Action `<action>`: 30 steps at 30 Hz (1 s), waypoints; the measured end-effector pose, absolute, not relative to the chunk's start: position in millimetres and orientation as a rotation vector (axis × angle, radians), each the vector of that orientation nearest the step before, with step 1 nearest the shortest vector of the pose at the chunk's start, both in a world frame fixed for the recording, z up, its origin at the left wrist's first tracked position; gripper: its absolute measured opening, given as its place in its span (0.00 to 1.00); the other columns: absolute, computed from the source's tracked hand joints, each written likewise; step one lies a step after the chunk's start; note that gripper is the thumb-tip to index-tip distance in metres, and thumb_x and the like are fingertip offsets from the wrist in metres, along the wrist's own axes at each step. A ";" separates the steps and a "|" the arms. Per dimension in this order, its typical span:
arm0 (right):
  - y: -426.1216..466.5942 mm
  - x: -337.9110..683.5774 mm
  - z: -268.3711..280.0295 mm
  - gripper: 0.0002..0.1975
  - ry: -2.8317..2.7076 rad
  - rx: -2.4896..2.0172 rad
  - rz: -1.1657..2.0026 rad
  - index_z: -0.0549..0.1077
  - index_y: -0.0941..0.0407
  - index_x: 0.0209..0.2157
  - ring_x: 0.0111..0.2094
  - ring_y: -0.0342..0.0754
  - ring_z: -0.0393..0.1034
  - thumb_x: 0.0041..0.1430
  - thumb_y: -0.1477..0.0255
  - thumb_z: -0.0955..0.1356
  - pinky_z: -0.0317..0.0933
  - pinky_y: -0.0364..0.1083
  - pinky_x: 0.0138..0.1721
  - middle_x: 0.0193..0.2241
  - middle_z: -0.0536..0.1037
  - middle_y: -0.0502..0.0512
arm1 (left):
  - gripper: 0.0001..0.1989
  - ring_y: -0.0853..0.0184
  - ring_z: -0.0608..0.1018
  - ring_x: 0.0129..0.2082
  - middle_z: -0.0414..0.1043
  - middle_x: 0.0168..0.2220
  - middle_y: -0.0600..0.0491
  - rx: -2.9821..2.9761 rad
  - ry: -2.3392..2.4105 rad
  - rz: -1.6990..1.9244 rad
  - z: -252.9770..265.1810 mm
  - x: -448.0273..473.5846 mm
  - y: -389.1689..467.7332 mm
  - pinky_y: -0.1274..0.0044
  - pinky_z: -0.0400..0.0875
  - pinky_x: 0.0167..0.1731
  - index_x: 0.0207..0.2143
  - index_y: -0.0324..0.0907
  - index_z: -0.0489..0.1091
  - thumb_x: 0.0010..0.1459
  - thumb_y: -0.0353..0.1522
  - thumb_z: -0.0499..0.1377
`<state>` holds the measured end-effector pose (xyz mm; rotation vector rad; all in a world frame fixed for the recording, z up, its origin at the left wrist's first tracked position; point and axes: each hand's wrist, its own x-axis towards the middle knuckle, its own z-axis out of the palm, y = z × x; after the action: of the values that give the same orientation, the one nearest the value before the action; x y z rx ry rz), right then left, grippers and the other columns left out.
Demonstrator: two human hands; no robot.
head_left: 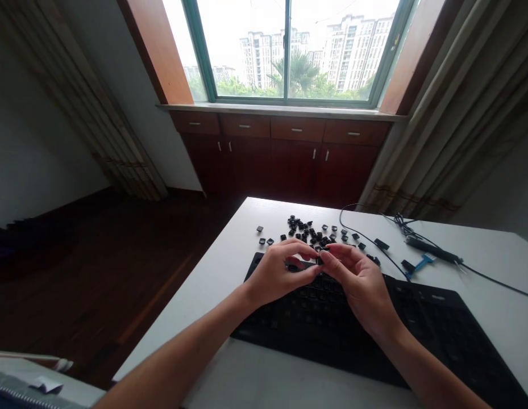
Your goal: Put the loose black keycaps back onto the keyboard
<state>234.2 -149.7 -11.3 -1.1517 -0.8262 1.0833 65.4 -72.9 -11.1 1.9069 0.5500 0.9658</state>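
Both hands meet above the far edge of a black keyboard [323,329]. Between the fingertips sits a small black keycap [319,260], mostly covered by the fingers. My left hand [278,267] pinches it from the left with thumb and index finger. From the right, my right hand [360,278] grips it with thumb and fingers. Several loose black keycaps [304,230] lie scattered on the white table just beyond the hands, some upside down. Part of the keyboard is hidden under the hands and forearms.
The white table [212,272] carries everything. To the right lie a blue-handled brush [423,262], a black screwdriver-like tool [434,250] with a cord, a longer keycap [381,244] and a looped black cable [343,213]. A cabinet [272,165] stands below the window.
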 end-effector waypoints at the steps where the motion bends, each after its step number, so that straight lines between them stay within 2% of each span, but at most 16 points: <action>1: -151.3 235.2 -10.1 0.23 -0.837 -1.157 1.079 0.76 0.56 0.44 0.41 0.48 0.77 0.48 0.62 0.79 0.71 0.45 0.44 0.40 0.81 0.55 | 0.12 0.67 0.80 0.40 0.77 0.42 0.49 1.868 0.563 0.950 -11.1 65.4 -72.9 0.78 0.79 0.38 0.42 0.40 0.76 0.58 0.36 0.66; 6: -155.6 245.3 -4.9 0.24 -0.821 -1.122 1.127 0.73 0.54 0.45 0.40 0.48 0.77 0.49 0.62 0.79 0.70 0.44 0.42 0.38 0.81 0.54 | 0.16 0.69 0.81 0.36 0.79 0.38 0.51 1.741 0.667 0.900 -12.1 64.7 -70.7 0.77 0.79 0.39 0.44 0.40 0.75 0.56 0.38 0.68; 11: -155.8 251.8 -7.0 0.24 -0.792 -1.104 1.248 0.71 0.54 0.46 0.41 0.46 0.76 0.51 0.63 0.78 0.70 0.42 0.43 0.38 0.81 0.54 | 0.15 0.69 0.81 0.34 0.79 0.36 0.52 1.807 0.699 0.875 -13.1 64.8 -71.0 0.78 0.79 0.38 0.43 0.40 0.76 0.55 0.38 0.68; 20: -163.3 237.7 -6.4 0.19 -1.127 -1.213 1.008 0.72 0.54 0.46 0.44 0.48 0.77 0.56 0.61 0.75 0.71 0.44 0.45 0.41 0.80 0.55 | 0.12 0.69 0.82 0.35 0.80 0.37 0.53 1.863 0.704 0.891 -16.0 64.8 -73.1 0.78 0.79 0.39 0.42 0.40 0.76 0.56 0.33 0.66; 30: -160.3 242.5 -7.5 0.21 -1.077 -1.228 0.967 0.73 0.54 0.46 0.40 0.45 0.77 0.55 0.60 0.76 0.72 0.40 0.43 0.40 0.81 0.54 | 0.13 0.70 0.80 0.35 0.79 0.37 0.52 1.888 0.690 0.894 -15.4 63.8 -70.0 0.78 0.78 0.38 0.43 0.40 0.76 0.56 0.36 0.67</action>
<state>242.5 -160.3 -7.5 -1.2277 -1.0766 0.9673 63.8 -70.0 -15.4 1.8883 0.6905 0.8942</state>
